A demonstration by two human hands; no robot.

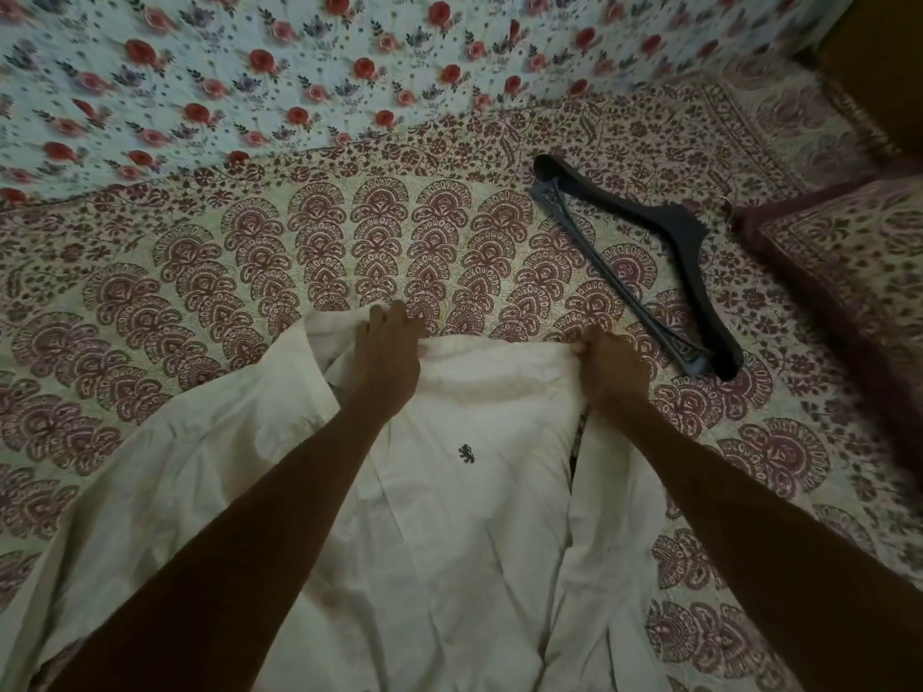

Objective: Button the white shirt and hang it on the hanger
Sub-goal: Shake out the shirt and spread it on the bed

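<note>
**A:** so where's the shirt at?

**B:** the white shirt (479, 531) is spread out on the patterned bedspread (299, 252), right in front of the person, top edge pointing away from them. There's a tiny dark logo (465, 453) on the chest, facing up. One sleeve is flopped out to the left.

**A:** and the hands?

**B:** both up at the far edge of it. The left hand (387, 352) has its fingers curled over a bunch of fabric at the left shoulder. The right hand (607, 364) is clenched on the cloth at the right shoulder. Can't tell if any buttons are done, tbh, too dim.

**A:** hanger?

**B:** the black hanger (644, 272) is lying flat on the bedspread off to the right, close to the right hand but not touching the shirt. There's a pillow (849, 272) just past it and a floral sheet (249, 67) at the back.
</note>
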